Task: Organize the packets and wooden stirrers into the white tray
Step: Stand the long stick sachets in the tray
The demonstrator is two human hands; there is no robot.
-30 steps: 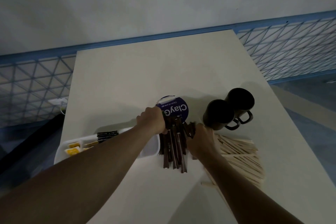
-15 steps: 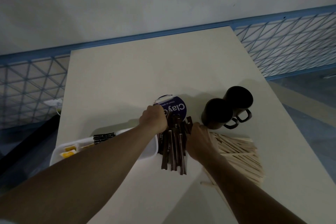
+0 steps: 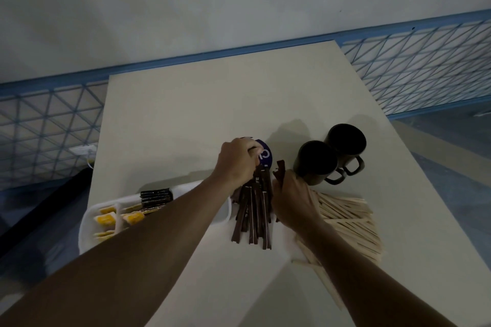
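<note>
Here, at the left edge of the pale table [image 3: 212,103], the white tray [image 3: 85,231] sits partly under the person's left forearm. Its leftmost compartments hold yellow packets [image 3: 106,218]. The next compartment to the right holds a stack of black packets [image 3: 156,195]. The forearm covers the rest of the tray, so its contents cannot be told.

Just right of the tray's rounded corner, the brown stick packets [image 3: 255,215] lie in a loose bundle on the table. Their long axes point away from the person and their near ends are fanned apart. The left hand [image 3: 236,162] is at the far end of this bundle, knuckles up, with the fingers curled down and closed on the packets' far ends. Directly behind that hand stands a round container with a purple label [image 3: 265,155], mostly hidden by the fingers.

The right hand [image 3: 292,202] sits just right of the bundle, against its right side. Its fingers and thumb are clamped on a few of the brown stick packets, whose tips stick up above the hand.

Behind and to the right of this hand stand two black mugs [image 3: 317,164], upright and touching each other, with their handles turned right and toward the person. The wooden stirrers [image 3: 348,218] lie in a flat heap on the table, right of the right wrist and partly under it, well apart from the tray.
</note>
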